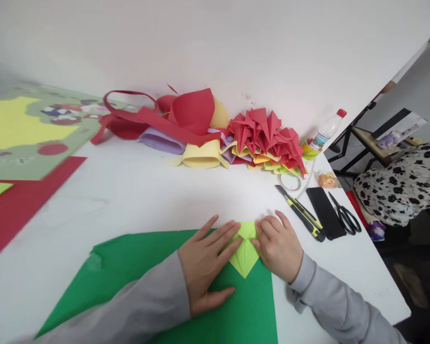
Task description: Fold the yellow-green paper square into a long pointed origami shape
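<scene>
A lime-green folded paper lies on a large green sheet, its pointed end toward me and a small flap folded at its far end. My left hand rests flat, fingers spread, with its fingertips on the left side of the folded paper. On the other side, my right hand has its fingers curled and pinches the paper's right edge near the top. Parts of both paper edges are hidden under my fingers.
Right of my hands lie a yellow-black utility knife, a black phone, scissors and a tape roll. Red folded paper pieces, curled paper strips and a bottle line the wall. A person in patterned clothing is at right.
</scene>
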Demonstrator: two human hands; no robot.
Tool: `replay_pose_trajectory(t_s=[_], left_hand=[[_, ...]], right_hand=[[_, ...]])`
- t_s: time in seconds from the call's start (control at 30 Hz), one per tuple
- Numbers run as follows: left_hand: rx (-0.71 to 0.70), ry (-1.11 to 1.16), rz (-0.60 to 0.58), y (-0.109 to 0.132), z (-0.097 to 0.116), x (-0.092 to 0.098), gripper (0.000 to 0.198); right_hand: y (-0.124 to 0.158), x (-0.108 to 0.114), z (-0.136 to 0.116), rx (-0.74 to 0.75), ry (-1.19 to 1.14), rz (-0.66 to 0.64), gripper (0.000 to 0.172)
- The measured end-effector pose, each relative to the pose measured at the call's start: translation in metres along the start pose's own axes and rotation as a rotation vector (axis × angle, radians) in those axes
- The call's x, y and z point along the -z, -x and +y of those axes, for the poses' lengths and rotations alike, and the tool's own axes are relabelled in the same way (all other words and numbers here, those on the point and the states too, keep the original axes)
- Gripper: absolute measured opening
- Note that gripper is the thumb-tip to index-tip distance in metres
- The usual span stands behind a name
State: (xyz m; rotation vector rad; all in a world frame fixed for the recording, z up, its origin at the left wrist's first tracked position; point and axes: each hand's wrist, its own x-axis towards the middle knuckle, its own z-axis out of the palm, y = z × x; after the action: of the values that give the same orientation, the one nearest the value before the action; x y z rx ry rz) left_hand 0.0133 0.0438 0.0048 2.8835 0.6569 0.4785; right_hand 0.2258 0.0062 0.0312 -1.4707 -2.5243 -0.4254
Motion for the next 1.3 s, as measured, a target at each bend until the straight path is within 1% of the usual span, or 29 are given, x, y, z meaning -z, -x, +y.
replay_pose_trajectory(t_s=[0.13, 0.27, 0.4, 0.5, 0.6, 0.8, 0.97, 1.03, 1.1, 1.17, 1.23, 1.3], left_hand=[[0.005, 0.0, -0.003, 0.0, 0.001, 0.0, 0.068], [-0.004, -0.047, -0.01, 0.001, 0.001, -0.002, 0.071], [-0.01, -0.087, -0.012, 0.003, 0.001, -0.004, 0.074], [-0.018, -0.095, -0.007, 0.002, 0.0, -0.006, 0.077], [-0.024, -0.093, 0.005, 0.003, 0.0, -0.006, 0.078], [-0.038, -0.088, 0.024, 0.005, 0.0, -0.009, 0.071], [-0.043, -0.085, 0.034, 0.005, 0.001, -0.005, 0.071], [-0.075, -0.072, 0.071, 0.006, 0.002, -0.002, 0.066], [-0.124, -0.04, 0.118, 0.008, 0.002, 0.001, 0.057], [-0.16, -0.001, 0.138, 0.01, 0.002, 0.002, 0.051], [-0.175, 0.027, 0.125, 0.012, 0.002, 0.001, 0.054], [-0.181, 0.038, 0.101, 0.013, 0.002, -0.001, 0.061]], right_hand=[[0.001, 0.0, 0.0, 0.007, -0.004, -0.013, 0.036], [0.003, 0.003, -0.001, 0.031, 0.007, -0.042, 0.04], [0.004, 0.008, -0.006, 0.034, 0.02, -0.104, 0.048], [0.003, 0.01, -0.009, 0.008, 0.008, -0.141, 0.053], [0.001, 0.011, -0.01, -0.012, 0.005, -0.147, 0.054], [0.001, 0.012, -0.01, -0.03, 0.013, -0.146, 0.045], [0.001, 0.014, -0.009, -0.042, 0.001, -0.164, 0.048], [0.002, 0.015, -0.008, -0.047, 0.002, -0.172, 0.049], [0.002, 0.015, -0.008, -0.053, 0.002, -0.182, 0.05], [0.003, 0.014, -0.008, -0.053, -0.006, -0.188, 0.053], [0.003, 0.014, -0.007, -0.054, -0.018, -0.184, 0.056], [0.004, 0.013, -0.007, -0.06, -0.027, -0.177, 0.058]])
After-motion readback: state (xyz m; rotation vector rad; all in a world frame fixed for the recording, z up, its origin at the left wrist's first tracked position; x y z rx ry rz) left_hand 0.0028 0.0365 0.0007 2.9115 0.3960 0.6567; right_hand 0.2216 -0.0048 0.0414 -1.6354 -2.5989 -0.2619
